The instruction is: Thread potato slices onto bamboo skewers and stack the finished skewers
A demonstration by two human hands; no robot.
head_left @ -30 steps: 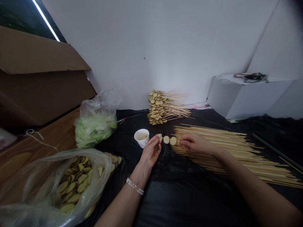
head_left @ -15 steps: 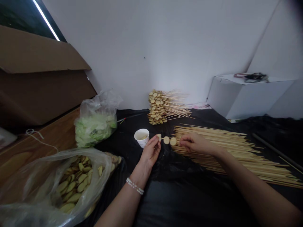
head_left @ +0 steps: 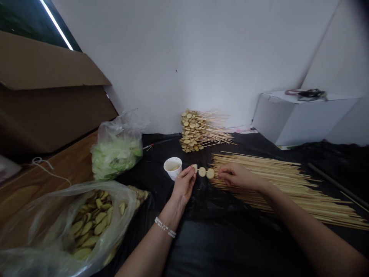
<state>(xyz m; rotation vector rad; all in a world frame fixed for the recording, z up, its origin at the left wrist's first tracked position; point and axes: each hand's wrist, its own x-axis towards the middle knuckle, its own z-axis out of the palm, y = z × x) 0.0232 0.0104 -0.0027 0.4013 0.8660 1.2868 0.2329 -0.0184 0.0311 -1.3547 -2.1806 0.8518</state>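
Observation:
Between my hands is a thin wooden skewer with two round potato slices [head_left: 206, 172] threaded on it. My left hand [head_left: 184, 182] pinches another potato slice [head_left: 195, 168] at the skewer's left end. My right hand [head_left: 234, 176] is closed around the skewer just right of the threaded slices; its fingers partly hide the stick. A white paper cup [head_left: 173, 166] stands beside my left hand, with something pale inside. Under and beyond my right hand lies a wide spread of bare wooden skewers [head_left: 276, 184].
An open plastic bag [head_left: 121, 231] of potato slices [head_left: 92, 223] lies at lower left, behind it a bag of cut cabbage [head_left: 115, 154]. Finished potato skewers [head_left: 191, 130] are stacked by the wall. A cardboard box [head_left: 52, 111] stands left, a white box [head_left: 291, 119] right. Black plastic sheeting [head_left: 213, 234] covers the surface.
My hands have drawn very slightly closer together along the skewer, the threaded slices shifting a touch to the left. Everything else is unmoved.

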